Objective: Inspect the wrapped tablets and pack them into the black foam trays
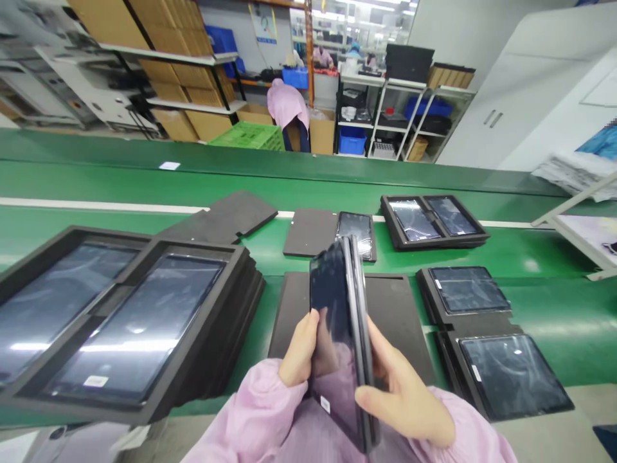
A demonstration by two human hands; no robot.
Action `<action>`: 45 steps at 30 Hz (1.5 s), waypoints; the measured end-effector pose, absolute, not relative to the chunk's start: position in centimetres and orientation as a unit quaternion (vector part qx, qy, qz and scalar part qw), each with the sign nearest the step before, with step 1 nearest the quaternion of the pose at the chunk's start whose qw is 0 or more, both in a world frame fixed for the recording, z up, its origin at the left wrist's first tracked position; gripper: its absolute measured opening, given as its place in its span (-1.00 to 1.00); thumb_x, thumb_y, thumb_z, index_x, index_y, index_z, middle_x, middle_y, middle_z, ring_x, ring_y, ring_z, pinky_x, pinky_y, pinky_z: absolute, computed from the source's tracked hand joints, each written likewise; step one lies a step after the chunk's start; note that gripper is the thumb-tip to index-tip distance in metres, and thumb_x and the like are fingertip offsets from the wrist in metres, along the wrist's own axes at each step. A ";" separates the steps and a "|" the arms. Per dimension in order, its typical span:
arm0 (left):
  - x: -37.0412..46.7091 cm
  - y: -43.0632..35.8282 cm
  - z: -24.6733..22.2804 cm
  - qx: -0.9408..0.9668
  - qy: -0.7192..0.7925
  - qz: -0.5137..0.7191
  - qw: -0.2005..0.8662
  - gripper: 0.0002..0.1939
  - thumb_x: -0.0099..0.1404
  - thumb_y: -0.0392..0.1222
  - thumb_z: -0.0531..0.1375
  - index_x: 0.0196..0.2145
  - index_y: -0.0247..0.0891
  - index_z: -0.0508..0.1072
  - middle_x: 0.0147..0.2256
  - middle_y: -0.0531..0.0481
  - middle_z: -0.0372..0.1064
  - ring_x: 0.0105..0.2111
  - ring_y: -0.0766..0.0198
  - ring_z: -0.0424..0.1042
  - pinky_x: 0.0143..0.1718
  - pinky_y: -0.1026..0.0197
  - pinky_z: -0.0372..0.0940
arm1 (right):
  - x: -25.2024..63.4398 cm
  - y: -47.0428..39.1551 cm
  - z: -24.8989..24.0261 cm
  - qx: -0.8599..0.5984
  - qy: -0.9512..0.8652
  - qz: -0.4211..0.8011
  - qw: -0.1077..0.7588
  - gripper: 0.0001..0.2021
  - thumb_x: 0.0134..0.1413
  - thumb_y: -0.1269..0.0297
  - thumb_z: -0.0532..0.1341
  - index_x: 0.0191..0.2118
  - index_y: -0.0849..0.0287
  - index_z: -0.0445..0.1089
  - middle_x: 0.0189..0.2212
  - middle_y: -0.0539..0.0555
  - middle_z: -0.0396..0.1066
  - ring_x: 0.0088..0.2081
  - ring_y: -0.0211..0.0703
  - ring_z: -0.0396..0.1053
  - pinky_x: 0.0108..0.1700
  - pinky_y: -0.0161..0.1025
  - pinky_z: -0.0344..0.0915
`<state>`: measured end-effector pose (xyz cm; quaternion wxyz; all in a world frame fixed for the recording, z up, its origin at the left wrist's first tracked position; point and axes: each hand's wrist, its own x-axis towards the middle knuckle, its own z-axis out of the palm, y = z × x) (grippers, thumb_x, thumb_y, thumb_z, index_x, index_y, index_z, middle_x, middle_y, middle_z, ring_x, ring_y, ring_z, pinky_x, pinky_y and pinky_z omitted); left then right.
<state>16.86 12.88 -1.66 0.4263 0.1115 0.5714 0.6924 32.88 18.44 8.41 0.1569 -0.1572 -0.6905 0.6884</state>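
Observation:
Two dark tablets (332, 321), pressed face to back, stand upright on edge between my hands. My left hand (299, 347) grips their left side, thumb on the glossy screen, which carries a small white label near its lower end. On the right, my right hand (402, 389) is closed round the edges, with its thumb along the near side and fingers behind. Beneath them lies a dark foam board (395, 308) on the green bench. Part of the rear tablet is hidden by the front one.
At the left, stacked foam trays (231, 302) hold large tablets (144, 321). Foam trays with tablets (515, 373) sit at right, and another tray (434, 222) is farther back. A lone tablet (355, 233) rests beside flat foam (308, 233). Beyond the green bench (544, 247), a person (288, 106) bends over boxes.

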 end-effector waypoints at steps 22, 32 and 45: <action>17.5 13.0 -0.1 0.092 0.553 0.708 0.431 -0.36 -0.05 0.35 0.20 -0.32 -0.33 0.46 -0.23 -0.18 0.48 -0.15 0.02 0.41 -0.15 0.08 0.27 | 33.9 17.8 11.0 -0.138 -0.766 0.608 0.157 -0.20 -0.05 0.56 0.09 0.31 0.03 -0.21 0.20 0.12 0.12 0.13 -0.04 0.20 -0.03 -0.18 0.37; 17.0 12.2 0.4 0.127 0.608 0.683 0.385 -0.37 -0.02 0.35 0.17 -0.33 -0.34 0.47 -0.27 -0.17 0.49 -0.19 0.05 0.41 -0.11 0.09 0.24 | 33.9 18.0 11.9 -0.171 -0.770 0.594 0.159 -0.26 -0.02 0.59 0.06 0.28 -0.03 -0.11 0.09 0.05 0.28 0.02 -0.16 0.33 -0.18 -0.30 0.41; 17.0 12.4 0.0 0.119 0.594 0.685 0.404 -0.35 -0.02 0.35 0.18 -0.30 -0.35 0.47 -0.25 -0.19 0.48 -0.14 0.00 0.39 -0.07 0.04 0.22 | 34.0 18.1 11.9 -0.165 -0.756 0.618 0.137 -0.18 -0.08 0.63 0.06 0.29 -0.07 -0.18 0.15 0.05 0.20 0.08 -0.15 0.26 -0.17 -0.33 0.40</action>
